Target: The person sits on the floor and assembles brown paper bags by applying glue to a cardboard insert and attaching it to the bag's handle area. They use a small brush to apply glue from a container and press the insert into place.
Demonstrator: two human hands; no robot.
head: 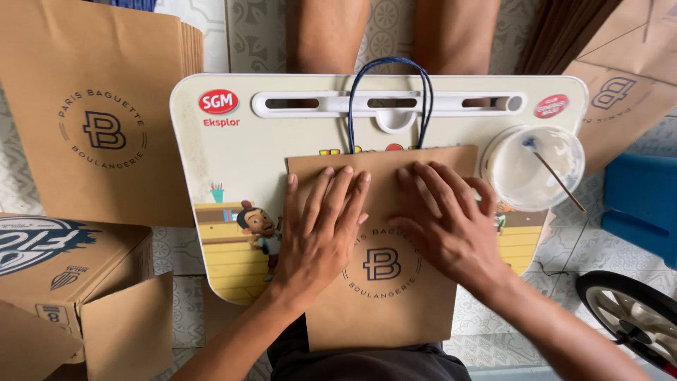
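A flat brown paper bag (384,296) with a dark round emblem lies on a small cream lap table (233,152). Its blue cord handle (389,92) loops toward the far edge. My left hand (321,226) presses flat on the bag's upper left, fingers spread. My right hand (444,222) presses flat on the upper right, fingers spread over the top edge. Neither hand grips anything.
A round cup of white glue (518,176) with a thin stick (557,180) sits on the table's right. A stack of brown bags (92,113) lies left, a cardboard box (70,289) lower left. More bags (620,92), a blue object (642,204) and a wheel (631,314) are right.
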